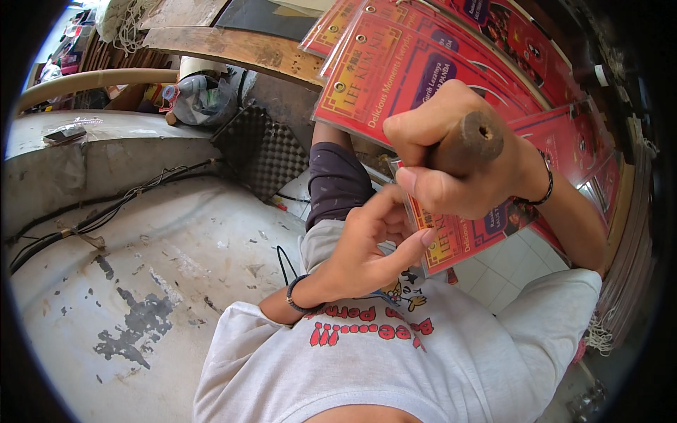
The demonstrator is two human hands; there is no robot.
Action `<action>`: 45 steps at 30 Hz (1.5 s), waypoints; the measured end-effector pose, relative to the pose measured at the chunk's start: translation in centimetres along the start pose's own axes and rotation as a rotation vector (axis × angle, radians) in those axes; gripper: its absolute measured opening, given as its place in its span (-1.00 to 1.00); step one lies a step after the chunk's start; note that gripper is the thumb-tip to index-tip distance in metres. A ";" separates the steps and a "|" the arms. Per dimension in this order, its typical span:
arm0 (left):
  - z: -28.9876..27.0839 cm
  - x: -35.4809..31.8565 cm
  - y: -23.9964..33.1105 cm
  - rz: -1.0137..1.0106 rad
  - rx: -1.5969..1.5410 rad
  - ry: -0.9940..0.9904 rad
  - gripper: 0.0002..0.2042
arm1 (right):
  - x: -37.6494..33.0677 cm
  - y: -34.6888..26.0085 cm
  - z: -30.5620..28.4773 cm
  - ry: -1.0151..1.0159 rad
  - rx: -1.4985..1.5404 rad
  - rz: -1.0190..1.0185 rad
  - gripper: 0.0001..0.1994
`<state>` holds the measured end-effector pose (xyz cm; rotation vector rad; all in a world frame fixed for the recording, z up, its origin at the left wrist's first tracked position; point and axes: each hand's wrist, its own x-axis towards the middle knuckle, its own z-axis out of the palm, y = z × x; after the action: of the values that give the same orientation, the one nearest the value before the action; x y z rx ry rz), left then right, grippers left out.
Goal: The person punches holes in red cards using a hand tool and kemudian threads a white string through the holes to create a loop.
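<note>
My right hand (451, 158) is raised and shut around a brown wooden handle (469, 143) whose round end with a small hole faces me. Below it, my left hand (370, 243) pinches the lower corner of a red glossy banner sheet (451, 240) between thumb and fingers. The sheet lies over my lap. Whatever sits at the handle's far end is hidden behind my fist. Both wrists wear dark bracelets.
More red banners with brass eyelets (402, 70) are stacked across a wooden plank (233, 46) ahead. A worn concrete floor (127, 282) with black cables (106, 208) lies to the left. A dark foam sheet (261, 151) leans near my knee. White tiles (504, 271) show to the right.
</note>
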<state>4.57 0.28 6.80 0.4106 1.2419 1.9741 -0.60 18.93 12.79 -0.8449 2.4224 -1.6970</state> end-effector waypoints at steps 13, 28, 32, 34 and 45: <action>-1.7 -0.1 -0.3 0.039 -0.145 -0.015 -0.66 | -0.1 0.1 0.4 -0.084 -0.271 -0.122 -0.79; -4.3 1.9 2.6 0.769 1.201 -0.114 -0.64 | -0.1 0.4 -1.9 0.248 0.571 0.275 -0.71; -2.7 2.1 3.5 1.068 1.245 -0.132 -0.41 | 0.2 1.0 -2.0 0.303 0.654 0.217 -0.72; -2.0 2.5 3.0 1.083 1.175 -0.301 -0.45 | 0.5 0.9 -1.8 0.300 0.702 0.236 -0.72; -0.5 3.9 2.5 1.321 0.914 -0.525 -0.66 | 0.5 0.9 -2.1 0.281 0.705 0.249 -0.73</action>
<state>0.61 2.26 8.30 2.5222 1.5807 1.7426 -2.14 20.71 12.90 -0.2114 1.7125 -2.4220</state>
